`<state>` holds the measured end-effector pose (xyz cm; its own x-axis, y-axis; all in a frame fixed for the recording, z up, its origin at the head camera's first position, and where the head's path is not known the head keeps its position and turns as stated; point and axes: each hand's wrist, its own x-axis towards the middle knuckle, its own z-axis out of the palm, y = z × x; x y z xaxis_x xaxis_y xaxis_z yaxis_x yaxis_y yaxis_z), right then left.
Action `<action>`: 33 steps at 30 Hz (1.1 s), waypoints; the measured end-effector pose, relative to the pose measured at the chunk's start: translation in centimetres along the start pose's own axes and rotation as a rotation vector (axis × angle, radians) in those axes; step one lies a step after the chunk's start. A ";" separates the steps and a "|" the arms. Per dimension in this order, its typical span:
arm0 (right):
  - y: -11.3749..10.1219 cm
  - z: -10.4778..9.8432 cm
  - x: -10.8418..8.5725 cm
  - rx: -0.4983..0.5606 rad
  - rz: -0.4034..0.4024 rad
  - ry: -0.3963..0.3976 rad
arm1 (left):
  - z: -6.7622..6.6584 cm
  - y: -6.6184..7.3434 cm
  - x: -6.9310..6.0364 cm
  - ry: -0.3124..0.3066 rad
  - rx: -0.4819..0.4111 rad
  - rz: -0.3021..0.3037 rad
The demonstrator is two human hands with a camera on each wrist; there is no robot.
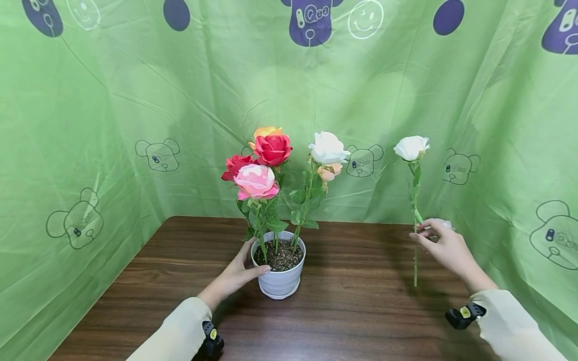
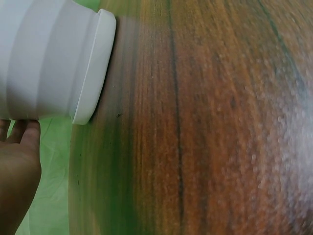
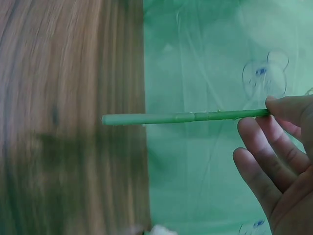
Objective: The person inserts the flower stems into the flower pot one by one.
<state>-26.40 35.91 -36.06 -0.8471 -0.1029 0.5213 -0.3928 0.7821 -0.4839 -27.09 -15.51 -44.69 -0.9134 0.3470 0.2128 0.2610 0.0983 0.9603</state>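
Observation:
In the head view a white flower pot (image 1: 279, 285) of dark soil stands on a saucer, holding artificial roses: two red (image 1: 273, 149), one pink (image 1: 256, 181), one orange-yellow (image 1: 267, 132), one white (image 1: 328, 148) and one peach (image 1: 329, 172). My left hand (image 1: 239, 273) grips the pot's left side, thumb at the rim; the left wrist view shows its fingers (image 2: 30, 134) against the pot wall. Off to the right, my right hand (image 1: 444, 246) pinches the stem of a single white rose (image 1: 412, 148), held upright. Its bare lower stem (image 3: 151, 119) sticks out past the fingertips in the right wrist view.
Behind the right hand, a white shape (image 1: 446, 223) and a short green piece (image 1: 418, 216) show, mostly hidden. The dark wooden table (image 1: 352, 301) ends at a green printed curtain (image 1: 203, 100) at the back and sides.

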 end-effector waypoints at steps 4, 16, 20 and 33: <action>-1.6 0.6 0.6 0.093 -0.046 -0.024 | 0.0 0.0 0.0 0.000 -0.001 -0.001; -6.7 1.4 1.6 0.181 -0.112 -0.033 | -0.1 -0.1 0.0 0.002 0.018 -0.019; -8.8 1.5 2.1 0.189 -0.110 -0.045 | -0.1 -0.1 0.0 0.011 0.033 -0.030; -14.0 1.9 3.7 0.218 -0.218 0.007 | -0.1 -0.2 0.0 0.013 0.023 -0.030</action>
<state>-24.69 23.40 -28.71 -0.7325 -0.2491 0.6336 -0.6331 0.5914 -0.4995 -27.16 -15.61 -44.86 -0.9251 0.3310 0.1863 0.2404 0.1305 0.9619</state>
